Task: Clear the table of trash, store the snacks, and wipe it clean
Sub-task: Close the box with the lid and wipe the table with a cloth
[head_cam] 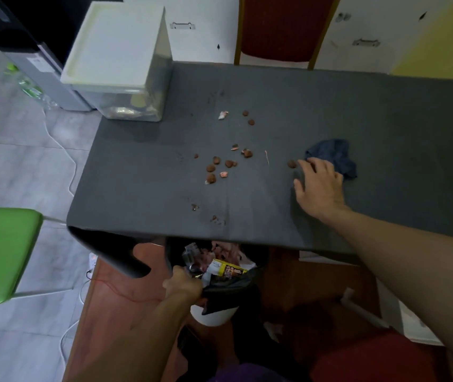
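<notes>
Crumbs (215, 166) and paper scraps (223, 114) lie scattered on the table (385, 119), mostly left of the right grip (319, 186), with one brown bit just ahead of it. That grip lies flat, fingers apart, holding nothing; the blue cloth (333, 154) sits just beyond it. The left grip (184, 285) is clamped on the rim of the bin (214, 317), below the near table edge. Sweeping with the palm's edge low, far bits first, toward the bin mouth should lose least.
</notes>
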### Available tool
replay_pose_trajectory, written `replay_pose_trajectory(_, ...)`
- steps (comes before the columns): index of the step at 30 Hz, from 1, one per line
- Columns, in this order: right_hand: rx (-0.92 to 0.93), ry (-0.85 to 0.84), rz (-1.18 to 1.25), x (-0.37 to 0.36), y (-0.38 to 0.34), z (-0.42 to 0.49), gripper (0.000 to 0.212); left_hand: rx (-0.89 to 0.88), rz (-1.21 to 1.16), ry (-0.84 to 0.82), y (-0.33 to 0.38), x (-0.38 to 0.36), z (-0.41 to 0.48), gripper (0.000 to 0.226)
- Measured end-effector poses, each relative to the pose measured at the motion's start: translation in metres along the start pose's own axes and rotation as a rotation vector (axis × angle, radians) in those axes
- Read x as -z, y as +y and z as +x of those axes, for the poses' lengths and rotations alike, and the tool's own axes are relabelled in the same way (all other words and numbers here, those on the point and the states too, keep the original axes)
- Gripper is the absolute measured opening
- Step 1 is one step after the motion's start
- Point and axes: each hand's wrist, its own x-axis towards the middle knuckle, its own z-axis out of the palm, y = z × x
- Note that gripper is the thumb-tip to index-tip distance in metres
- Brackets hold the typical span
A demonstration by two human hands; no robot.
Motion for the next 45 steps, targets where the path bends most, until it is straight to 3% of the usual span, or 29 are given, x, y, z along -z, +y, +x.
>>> replay_pose_trajectory(5,-0.094,-0.057,-0.031,-0.005,0.02,0.02,0.059,0.028,-0.017,0.035,0.013,-0.008,0.001,0.046)
replay_pose_trajectory(9,-0.236,-0.14,0.046,-0.009,0.03,0.031,0.065,0.037,-0.027,0.038,0.019,-0.01,0.0,0.049)
replay_pose_trajectory(11,-0.243,-0.103,0.061,-0.011,0.035,0.037,0.066,0.046,-0.043,0.041,0.02,-0.011,0.001,0.049)
replay_pose_trajectory(17,-0.304,-0.07,0.274,-0.005,0.013,0.063,0.044,0.048,-0.057,0.052,0.023,-0.009,-0.003,0.042)
replay_pose_trajectory(21,-0.103,-0.102,0.318,-0.015,-0.027,0.047,0.041,0.053,-0.093,0.031,0.02,-0.008,0.002,0.062)
replay_pose_trajectory(24,0.104,-0.093,0.215,-0.022,-0.044,0.033,0.048,0.044,-0.084,0.016,0.023,-0.003,-0.004,0.061)
replay_pose_trajectory(27,0.04,-0.079,0.071,-0.022,-0.045,0.031,0.046,0.048,-0.068,0.017,0.027,0.003,-0.01,0.057)
replay_pose_trajectory(32,0.012,-0.111,0.097,-0.028,-0.056,0.021,0.048,0.022,-0.044,-0.005,0.028,0.007,-0.005,0.062)
replay_pose_trajectory(39,0.385,-0.218,0.281,-0.039,-0.078,-0.001,0.045,0.018,-0.051,-0.011,0.027,0.013,0.001,0.065)
replay_pose_trajectory(43,0.21,-0.082,0.308,-0.04,-0.084,0.007,0.044,0.008,-0.037,-0.009,0.024,0.014,0.0,0.061)
replay_pose_trajectory(45,0.148,-0.094,0.264,-0.04,-0.085,0.008,0.048,0.009,-0.046,-0.012,0.024,0.013,0.0,0.062)
